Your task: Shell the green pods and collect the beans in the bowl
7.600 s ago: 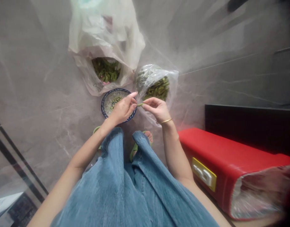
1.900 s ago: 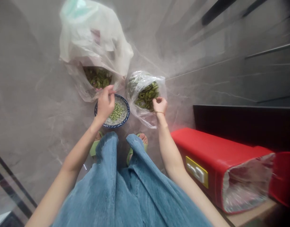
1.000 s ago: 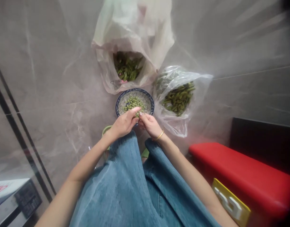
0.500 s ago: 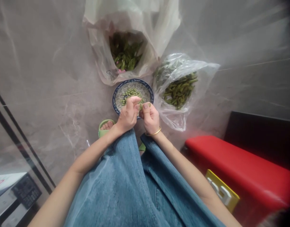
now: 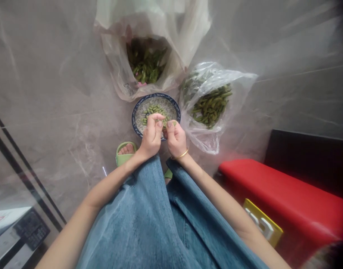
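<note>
Over the near rim of a blue-rimmed patterned plate [image 5: 135,119], my two hands are close together. My right hand [image 5: 177,140], with a gold bracelet at the wrist, pinches a small green bean pod [image 5: 174,122] between thumb and forefinger. My left hand [image 5: 151,136] is closed too, thumb against curled fingers; what it grips, if anything, is hidden. Shelled green beans [image 5: 153,109] lie on the plate. Right of it, a clear plastic bag [image 5: 209,141] holds many brownish-green pods [image 5: 212,106]. Behind the plate stands a large whitish plastic bag [image 5: 115,71] with green pods or husks [image 5: 147,65] inside.
All this is on a grey marbled tile floor [image 5: 62,93]. A red padded stool or box [image 5: 283,190] with a yellow panel [image 5: 263,223] stands at the right. A white-and-black box [image 5: 14,231] sits lower left. My green slipper [image 5: 122,160] is left of my hands.
My left fingers have shifted slightly, thumb now higher beside the forefinger. My right hand keeps its pinch on the pod. The whole view has moved a little.
</note>
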`<state>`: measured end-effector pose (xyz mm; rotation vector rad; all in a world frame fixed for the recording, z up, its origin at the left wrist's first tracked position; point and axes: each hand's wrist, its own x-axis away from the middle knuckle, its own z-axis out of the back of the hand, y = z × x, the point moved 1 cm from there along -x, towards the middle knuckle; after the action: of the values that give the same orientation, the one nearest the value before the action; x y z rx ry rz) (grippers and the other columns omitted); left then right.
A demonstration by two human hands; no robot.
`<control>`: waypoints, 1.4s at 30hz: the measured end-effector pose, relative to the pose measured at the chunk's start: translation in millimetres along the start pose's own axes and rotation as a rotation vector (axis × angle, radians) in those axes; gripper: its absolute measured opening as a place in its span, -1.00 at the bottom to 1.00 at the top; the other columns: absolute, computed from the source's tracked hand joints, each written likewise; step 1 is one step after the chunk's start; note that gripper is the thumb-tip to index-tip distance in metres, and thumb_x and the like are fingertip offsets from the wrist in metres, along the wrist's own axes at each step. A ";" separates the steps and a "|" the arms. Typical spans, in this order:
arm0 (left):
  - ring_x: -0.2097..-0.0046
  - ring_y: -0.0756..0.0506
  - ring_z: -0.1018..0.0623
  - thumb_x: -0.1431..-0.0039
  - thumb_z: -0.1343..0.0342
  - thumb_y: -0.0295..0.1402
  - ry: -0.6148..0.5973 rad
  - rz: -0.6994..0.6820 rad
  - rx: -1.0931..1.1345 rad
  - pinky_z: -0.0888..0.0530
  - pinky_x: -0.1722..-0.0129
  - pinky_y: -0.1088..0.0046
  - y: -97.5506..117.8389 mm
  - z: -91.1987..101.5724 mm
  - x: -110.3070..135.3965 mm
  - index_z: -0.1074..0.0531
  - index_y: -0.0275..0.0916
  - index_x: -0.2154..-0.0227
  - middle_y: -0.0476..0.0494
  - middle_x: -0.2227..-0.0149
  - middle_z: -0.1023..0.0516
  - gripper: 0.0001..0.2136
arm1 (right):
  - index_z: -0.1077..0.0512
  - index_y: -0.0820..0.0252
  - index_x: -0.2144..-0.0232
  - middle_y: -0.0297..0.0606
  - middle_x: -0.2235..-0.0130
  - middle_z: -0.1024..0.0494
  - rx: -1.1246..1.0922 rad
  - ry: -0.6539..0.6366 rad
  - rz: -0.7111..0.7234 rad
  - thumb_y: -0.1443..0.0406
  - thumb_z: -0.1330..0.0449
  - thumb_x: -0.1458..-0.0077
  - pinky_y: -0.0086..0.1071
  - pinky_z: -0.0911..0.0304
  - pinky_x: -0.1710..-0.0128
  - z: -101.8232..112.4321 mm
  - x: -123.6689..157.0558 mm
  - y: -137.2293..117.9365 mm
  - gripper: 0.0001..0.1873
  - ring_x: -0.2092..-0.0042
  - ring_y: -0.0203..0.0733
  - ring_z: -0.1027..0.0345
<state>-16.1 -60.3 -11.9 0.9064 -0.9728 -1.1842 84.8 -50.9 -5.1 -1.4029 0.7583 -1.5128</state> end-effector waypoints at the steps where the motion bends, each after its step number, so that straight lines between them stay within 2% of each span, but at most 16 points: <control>1: 0.17 -0.01 -0.51 -0.37 0.33 -0.08 0.003 0.051 0.053 -0.48 0.19 0.44 -0.3 -1.0 -0.4 -0.19 -0.17 0.08 -0.15 0.16 -0.42 -0.67 | -0.25 0.11 0.46 -0.34 0.49 -0.27 0.053 -0.010 0.052 -0.17 0.06 -0.13 -0.37 -0.16 0.35 1.4 0.2 1.0 -0.49 0.42 -0.27 -0.18; 4: 0.44 0.06 -0.42 -0.36 0.32 -0.06 -0.057 0.206 0.228 -0.42 0.44 0.51 -5.3 -2.1 -3.2 -0.17 -0.15 0.08 -0.02 0.38 -0.33 -0.68 | -0.29 0.12 0.42 -0.29 0.43 -0.34 0.145 -0.076 0.173 -0.11 0.10 -0.20 -0.35 -0.19 0.26 6.9 -2.3 1.9 -0.52 0.36 -0.25 -0.24; 7: 0.56 0.07 -0.29 -0.37 0.32 -0.07 -0.148 0.332 0.393 -0.34 0.53 0.53 -12.0 0.2 -7.6 -0.17 -0.14 0.09 0.08 0.55 -0.12 -0.69 | -0.31 0.12 0.43 -0.27 0.41 -0.38 0.177 -0.175 0.187 -0.07 0.08 -0.21 -0.34 -0.21 0.24 12.7 -8.5 2.1 -0.55 0.36 -0.24 -0.26; 10: 0.62 0.09 -0.18 -0.38 0.31 -0.10 -0.199 0.429 0.483 -0.25 0.59 0.55 -17.7 4.5 -11.1 -0.19 -0.14 0.12 0.12 0.59 0.02 -0.72 | -0.35 0.12 0.44 -0.23 0.39 -0.44 0.215 -0.237 0.187 -0.06 -0.04 -0.14 -0.32 -0.24 0.20 17.7 -16.1 4.3 -0.60 0.33 -0.21 -0.30; 14: 0.66 0.11 -0.07 -0.38 0.30 -0.13 -0.233 0.468 0.460 -0.14 0.64 0.58 -22.9 7.2 -13.0 -0.20 -0.15 0.15 0.14 0.60 0.07 -0.73 | -0.41 0.12 0.43 -0.20 0.37 -0.49 0.210 -0.241 0.179 0.00 -0.18 -0.04 -0.26 -0.26 0.16 19.1 -21.5 9.9 -0.68 0.32 -0.18 -0.31; 16: 0.64 0.10 -0.14 -0.37 0.27 -0.10 -0.188 0.421 0.389 -0.19 0.62 0.58 -22.8 7.0 -12.9 -0.21 -0.16 0.16 0.14 0.60 -0.01 -0.72 | -0.44 0.13 0.39 -0.22 0.37 -0.51 0.152 -0.208 0.114 0.03 -0.23 0.00 -0.27 -0.29 0.21 17.3 -21.1 12.5 -0.70 0.35 -0.21 -0.31; 18: 0.56 0.09 -0.31 -0.36 0.25 -0.07 -0.110 0.290 0.262 -0.31 0.54 0.54 -19.3 6.9 -12.3 -0.21 -0.16 0.14 0.07 0.53 -0.22 -0.71 | -0.45 0.14 0.33 -0.27 0.38 -0.52 0.016 -0.178 -0.012 0.04 -0.25 0.03 -0.30 -0.32 0.31 14.7 -19.5 14.2 -0.68 0.39 -0.25 -0.32; 21: 0.30 0.02 -0.51 -0.36 0.27 -0.08 -0.061 0.070 0.025 -0.45 0.29 0.44 -11.3 7.1 -10.4 -0.20 -0.19 0.08 -0.13 0.22 -0.45 -0.68 | -0.47 0.16 0.31 -0.30 0.37 -0.53 -0.210 -0.168 -0.187 0.04 -0.28 0.10 -0.36 -0.33 0.40 12.1 -17.6 14.8 -0.63 0.41 -0.28 -0.36; 23: 0.18 -0.03 -0.54 -0.37 0.30 -0.11 -0.069 0.005 -0.094 -0.45 0.19 0.41 -8.5 7.8 -9.7 -0.19 -0.22 0.05 -0.21 0.10 -0.46 -0.67 | -0.47 0.17 0.31 -0.30 0.34 -0.55 -0.280 -0.164 -0.241 0.09 -0.32 0.15 -0.36 -0.37 0.34 12.2 -17.7 14.9 -0.64 0.37 -0.28 -0.40; 25: 0.14 -0.04 -0.54 -0.38 0.31 -0.14 -0.072 -0.014 -0.164 -0.45 0.16 0.41 -8.8 9.0 -9.9 -0.18 -0.23 0.03 -0.23 0.07 -0.47 -0.67 | -0.47 0.17 0.32 -0.30 0.31 -0.56 -0.287 -0.158 -0.255 0.16 -0.36 0.21 -0.34 -0.38 0.22 13.2 -18.7 15.6 -0.65 0.31 -0.28 -0.42; 28: 0.13 -0.04 -0.54 -0.39 0.31 -0.16 -0.062 -0.036 -0.208 -0.43 0.14 0.41 -12.3 11.4 -11.5 -0.17 -0.22 0.01 -0.21 0.07 -0.48 -0.69 | -0.46 0.17 0.30 -0.28 0.25 -0.56 -0.250 -0.161 -0.238 0.20 -0.39 0.26 -0.32 -0.35 0.11 14.5 -19.9 16.9 -0.61 0.22 -0.25 -0.42; 31: 0.18 -0.04 -0.53 -0.38 0.29 -0.15 -0.044 -0.036 -0.203 -0.42 0.17 0.41 -15.2 14.0 -12.3 -0.18 -0.21 0.00 -0.19 0.09 -0.47 -0.68 | -0.44 0.16 0.30 -0.28 0.23 -0.53 -0.183 -0.110 -0.198 0.10 -0.37 0.21 -0.34 -0.32 0.10 16.2 -20.2 16.8 -0.58 0.17 -0.24 -0.39; 34: 0.39 0.00 -0.47 -0.38 0.29 -0.15 -0.089 -0.008 -0.124 -0.40 0.27 0.42 -16.9 16.2 -11.3 -0.17 -0.20 -0.03 -0.06 0.34 -0.46 -0.67 | -0.37 0.17 0.45 -0.35 0.42 -0.45 -0.092 -0.077 -0.177 -0.08 -0.22 0.06 -0.40 -0.28 0.24 18.2 -19.7 15.2 -0.57 0.32 -0.30 -0.32; 37: 0.55 0.02 -0.35 -0.38 0.25 -0.18 -0.175 -0.015 -0.040 -0.36 0.36 0.43 -18.3 19.0 -11.0 -0.18 -0.20 -0.05 0.08 0.56 -0.30 -0.68 | -0.25 0.15 0.57 -0.42 0.57 -0.30 -0.083 -0.143 -0.168 -0.19 -0.12 0.02 -0.42 -0.18 0.41 19.6 -18.8 12.1 -0.47 0.48 -0.36 -0.17; 42: 0.48 -0.02 -0.43 -0.34 0.15 -0.24 -0.296 -0.017 -0.085 -0.36 0.33 0.42 -19.9 23.7 -15.0 -0.22 -0.23 -0.04 0.04 0.52 -0.39 -0.71 | -0.25 0.13 0.56 -0.41 0.57 -0.30 -0.062 -0.178 -0.080 -0.18 -0.13 0.02 -0.41 -0.13 0.44 21.4 -18.3 7.2 -0.48 0.50 -0.35 -0.13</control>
<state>-46.2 -49.9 -24.6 0.6842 -1.1428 -1.3892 106.1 -34.2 -15.6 -1.6069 0.6504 -1.4123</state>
